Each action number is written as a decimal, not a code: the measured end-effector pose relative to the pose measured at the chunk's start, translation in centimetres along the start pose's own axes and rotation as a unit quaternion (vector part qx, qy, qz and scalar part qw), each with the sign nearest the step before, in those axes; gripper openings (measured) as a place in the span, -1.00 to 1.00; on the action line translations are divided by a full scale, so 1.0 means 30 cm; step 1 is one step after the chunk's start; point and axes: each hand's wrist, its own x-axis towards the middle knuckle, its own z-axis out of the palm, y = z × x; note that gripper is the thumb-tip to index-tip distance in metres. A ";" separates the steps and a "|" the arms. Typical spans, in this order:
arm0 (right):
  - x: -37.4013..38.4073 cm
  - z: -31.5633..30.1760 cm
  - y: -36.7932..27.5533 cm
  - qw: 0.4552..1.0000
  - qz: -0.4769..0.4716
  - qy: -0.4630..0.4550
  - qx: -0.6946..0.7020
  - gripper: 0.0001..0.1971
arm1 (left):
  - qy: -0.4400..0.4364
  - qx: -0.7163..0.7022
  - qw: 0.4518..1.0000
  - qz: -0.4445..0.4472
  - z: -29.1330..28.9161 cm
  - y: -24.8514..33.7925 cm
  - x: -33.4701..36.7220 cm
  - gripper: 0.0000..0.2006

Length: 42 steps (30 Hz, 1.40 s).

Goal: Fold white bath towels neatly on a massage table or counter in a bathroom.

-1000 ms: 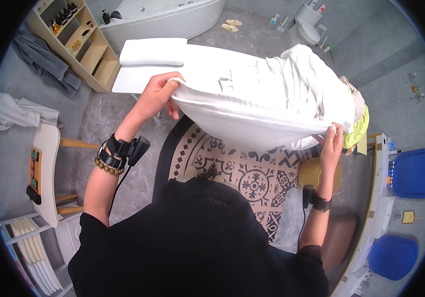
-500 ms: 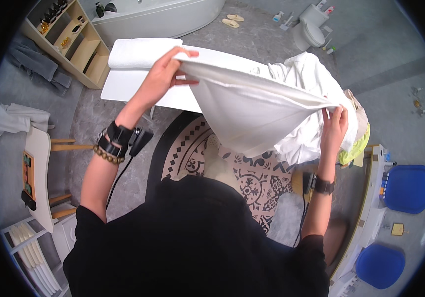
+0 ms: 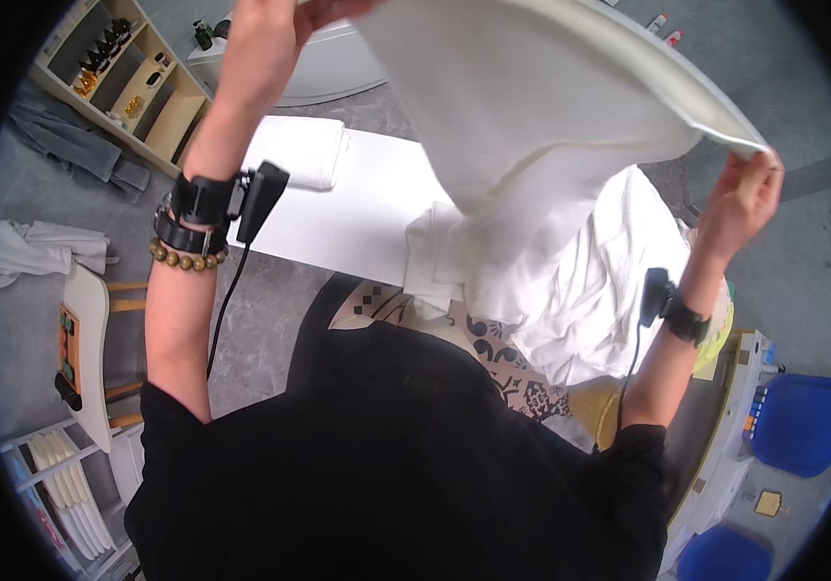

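A large white towel [image 3: 531, 87] hangs stretched between my raised hands, its upper edge taut and its lower part draping down. My left hand [image 3: 275, 34], cut off by the top of the picture, grips one corner. At the right, my right hand [image 3: 746, 198] pinches the other corner between thumb and fingers. Below is a white table [image 3: 352, 218] with a folded white towel [image 3: 294, 150] at its left end. On its right end lies a crumpled heap of white towels [image 3: 580, 320], which the held towel's lower part overlaps.
A wooden shelf [image 3: 178, 111] with bottles stands at the far left, beside a white bathtub [image 3: 343, 68]. To my left is a pale chair [image 3: 91, 358]. Blue seats [image 3: 802, 426] and a long white counter [image 3: 725, 436] are at the right. Patterned tile [image 3: 493, 349] lies below.
Both hands have risen and moved farther apart, lifting the towel up and away from me. The towel's body now billows above the table and heap.
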 end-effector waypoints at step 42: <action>-0.523 -0.100 0.348 0.911 0.389 -0.059 -0.128 -0.79 | -0.411 0.269 0.821 -0.292 -0.276 -0.462 -0.500 -0.81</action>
